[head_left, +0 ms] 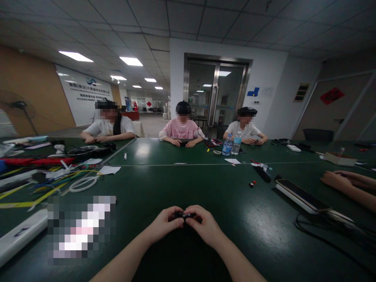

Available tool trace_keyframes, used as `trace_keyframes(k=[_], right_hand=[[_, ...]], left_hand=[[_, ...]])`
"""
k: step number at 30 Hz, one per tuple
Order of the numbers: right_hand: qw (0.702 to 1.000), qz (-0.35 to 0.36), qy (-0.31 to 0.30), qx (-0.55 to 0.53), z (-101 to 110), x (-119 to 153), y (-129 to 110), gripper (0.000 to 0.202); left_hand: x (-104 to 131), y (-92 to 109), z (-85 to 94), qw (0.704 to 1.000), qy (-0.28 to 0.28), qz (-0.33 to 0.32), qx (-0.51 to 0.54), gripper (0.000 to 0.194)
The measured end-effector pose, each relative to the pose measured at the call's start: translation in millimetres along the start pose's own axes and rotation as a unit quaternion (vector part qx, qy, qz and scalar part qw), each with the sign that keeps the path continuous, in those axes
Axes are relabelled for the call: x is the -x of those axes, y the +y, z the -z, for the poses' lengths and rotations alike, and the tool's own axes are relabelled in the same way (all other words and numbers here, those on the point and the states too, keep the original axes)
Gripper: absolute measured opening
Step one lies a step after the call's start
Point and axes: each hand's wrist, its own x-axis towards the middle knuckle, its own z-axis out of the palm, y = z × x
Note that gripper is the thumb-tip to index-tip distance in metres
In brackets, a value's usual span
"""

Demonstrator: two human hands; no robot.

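Both my hands meet over the near middle of the green table [141, 250]. Between them is a small dark object [184, 215] with a light mark on it, too small to name. My left hand [165, 225] pinches its left end between thumb and fingers. At the other end, my right hand [203, 225] grips it the same way. The fingertips of the two hands nearly touch. Parts of the object are hidden behind my fingers.
Left lie a blurred-out patch [85, 227], a long white case [23, 235] and coiled cables [84, 183]. A phone on a white block [302, 196] with black cables is right. Two water bottles [236, 143] stand farther back. Several people sit around the table; another person's hands [337, 182] rest at right.
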Motion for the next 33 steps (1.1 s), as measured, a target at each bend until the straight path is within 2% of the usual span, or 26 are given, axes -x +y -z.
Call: trace_keyframes(k=[11, 20, 33], right_hand=[[1.000, -0.003, 0.005, 0.005, -1.3, -1.8, 5.1, 0.016], [1.000, 0.005, 0.012, 0.002, -2.6, -1.4, 7.5, 0.017], [1.000, -0.005, 0.003, -0.002, -1.3, -0.1, 0.4, 0.015]], left_hand=[[0.8, 5.9, -1.2, 1.000, 0.002, 0.007, -0.003, 0.036], [-3.0, -5.5, -1.7, 1.000, 0.010, -0.002, 0.009, 0.037], [-2.4, -6.4, 0.1, 1.000, 0.000, -0.005, 0.020, 0.038]])
